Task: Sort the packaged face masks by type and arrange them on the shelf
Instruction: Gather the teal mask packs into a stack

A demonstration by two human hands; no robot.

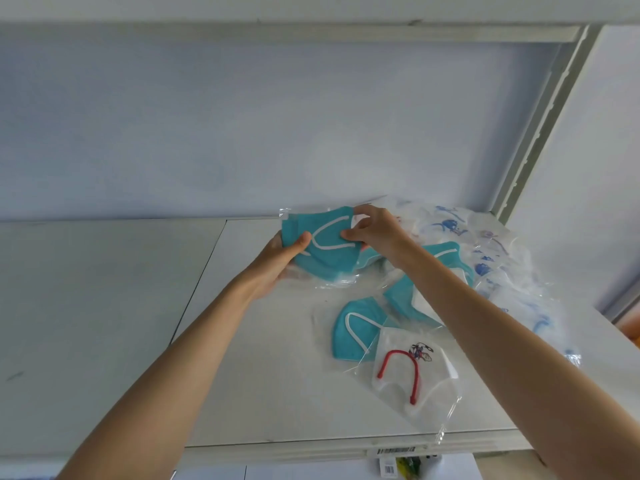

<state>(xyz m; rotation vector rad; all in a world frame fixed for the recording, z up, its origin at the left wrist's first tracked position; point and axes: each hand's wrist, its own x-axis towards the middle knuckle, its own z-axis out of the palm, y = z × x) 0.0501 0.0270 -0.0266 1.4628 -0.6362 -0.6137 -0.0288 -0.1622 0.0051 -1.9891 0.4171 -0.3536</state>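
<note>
Teal packaged mask [327,252] pinched between left hand [277,263] and right hand [375,233]

We are seeing the white metal shelf [259,393] spanning the lower frame. At centre, the left hand [277,261] and right hand [375,233] are holding a teal mask in a clear packet [325,251] above it. More clear-packeted masks [485,271] are lying piled at right, a white mask with red ear loops [412,375] nearest the front edge.
</note>
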